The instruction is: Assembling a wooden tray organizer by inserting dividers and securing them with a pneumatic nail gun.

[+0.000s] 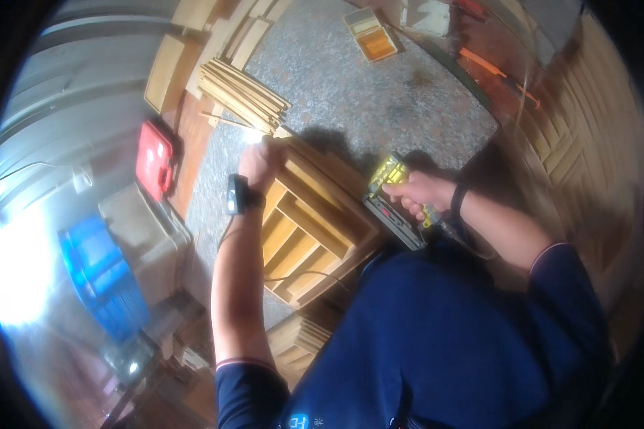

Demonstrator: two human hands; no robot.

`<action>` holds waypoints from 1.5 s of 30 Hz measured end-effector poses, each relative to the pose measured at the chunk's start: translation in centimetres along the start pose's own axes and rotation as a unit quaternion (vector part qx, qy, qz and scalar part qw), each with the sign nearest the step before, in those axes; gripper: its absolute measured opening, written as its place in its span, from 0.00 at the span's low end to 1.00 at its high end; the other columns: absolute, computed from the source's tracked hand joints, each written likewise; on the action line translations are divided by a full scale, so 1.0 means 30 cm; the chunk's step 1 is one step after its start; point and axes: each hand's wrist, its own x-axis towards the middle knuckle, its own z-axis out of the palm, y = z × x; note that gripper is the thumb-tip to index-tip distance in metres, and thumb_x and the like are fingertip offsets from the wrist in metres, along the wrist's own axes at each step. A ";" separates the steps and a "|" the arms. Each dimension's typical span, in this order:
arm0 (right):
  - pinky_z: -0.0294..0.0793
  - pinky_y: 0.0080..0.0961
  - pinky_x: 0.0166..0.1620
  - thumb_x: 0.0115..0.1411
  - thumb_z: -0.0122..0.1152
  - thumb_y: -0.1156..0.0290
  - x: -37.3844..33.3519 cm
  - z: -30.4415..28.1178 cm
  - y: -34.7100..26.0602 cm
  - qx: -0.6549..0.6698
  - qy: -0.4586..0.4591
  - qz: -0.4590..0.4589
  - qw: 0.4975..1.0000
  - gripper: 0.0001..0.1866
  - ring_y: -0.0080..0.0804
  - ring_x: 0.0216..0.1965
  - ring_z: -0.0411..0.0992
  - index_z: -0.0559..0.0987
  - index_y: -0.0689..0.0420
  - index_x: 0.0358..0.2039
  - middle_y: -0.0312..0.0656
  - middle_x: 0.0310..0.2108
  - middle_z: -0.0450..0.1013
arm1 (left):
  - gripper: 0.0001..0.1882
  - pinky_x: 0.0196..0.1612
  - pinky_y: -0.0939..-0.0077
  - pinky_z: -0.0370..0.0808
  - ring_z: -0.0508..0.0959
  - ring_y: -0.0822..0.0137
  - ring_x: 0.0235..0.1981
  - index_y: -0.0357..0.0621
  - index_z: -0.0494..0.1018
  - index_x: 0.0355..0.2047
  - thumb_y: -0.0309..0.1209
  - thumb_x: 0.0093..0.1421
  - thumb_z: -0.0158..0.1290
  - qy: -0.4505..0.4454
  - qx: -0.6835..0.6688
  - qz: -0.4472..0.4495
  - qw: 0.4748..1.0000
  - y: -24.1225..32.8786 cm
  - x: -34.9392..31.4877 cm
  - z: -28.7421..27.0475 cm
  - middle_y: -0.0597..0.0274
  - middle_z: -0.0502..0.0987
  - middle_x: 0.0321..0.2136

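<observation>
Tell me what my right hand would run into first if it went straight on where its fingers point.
With the yellow nailer it grips leading the way, the right hand would probably meet the wooden tray on its left first; their relative heights are unclear.

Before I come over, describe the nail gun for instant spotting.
Start at the grey speckled table. Right of the divided wooden tray, the right hand grips the nail gun. Its bright yellow body and dark base set it apart from the tray.
</observation>
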 end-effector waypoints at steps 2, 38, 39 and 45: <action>0.61 0.23 0.20 0.72 0.63 0.48 -0.020 -0.023 0.015 0.036 0.002 -0.021 0.999 0.21 0.17 0.16 0.57 0.73 0.54 0.38 0.24 0.18 0.57 | 0.14 0.49 0.56 0.79 0.80 0.47 0.48 0.49 0.83 0.48 0.29 0.61 0.59 0.129 0.029 0.025 0.991 0.085 -0.029 0.042 0.50 0.82 0.44; 0.80 0.47 0.49 0.63 0.64 0.71 0.473 0.379 -0.564 -0.381 0.371 -0.427 0.731 0.09 0.57 0.45 0.80 0.82 0.59 0.42 0.55 0.42 0.82 | 0.17 0.40 0.47 0.80 0.83 0.35 0.34 0.33 0.81 0.31 0.39 0.59 0.61 0.155 -0.002 -0.475 0.866 -0.581 -1.360 0.196 0.36 0.82 0.29; 0.80 0.48 0.51 0.62 0.63 0.71 0.525 0.371 -0.585 -0.383 0.391 -0.419 0.724 0.10 0.59 0.47 0.79 0.82 0.60 0.43 0.58 0.43 0.81 | 0.17 0.41 0.48 0.79 0.83 0.35 0.34 0.32 0.82 0.31 0.39 0.59 0.62 0.158 -0.072 -0.507 0.844 -0.547 -1.328 0.247 0.35 0.82 0.29; 0.78 0.52 0.56 0.64 0.53 0.75 0.685 0.404 -0.638 -0.424 0.439 -0.370 0.700 0.10 0.65 0.51 0.78 0.80 0.62 0.43 0.63 0.44 0.80 | 0.17 0.34 0.56 0.76 0.83 0.49 0.27 0.30 0.81 0.33 0.37 0.61 0.65 0.160 -0.120 -0.498 0.844 -0.484 -1.358 0.523 0.37 0.80 0.25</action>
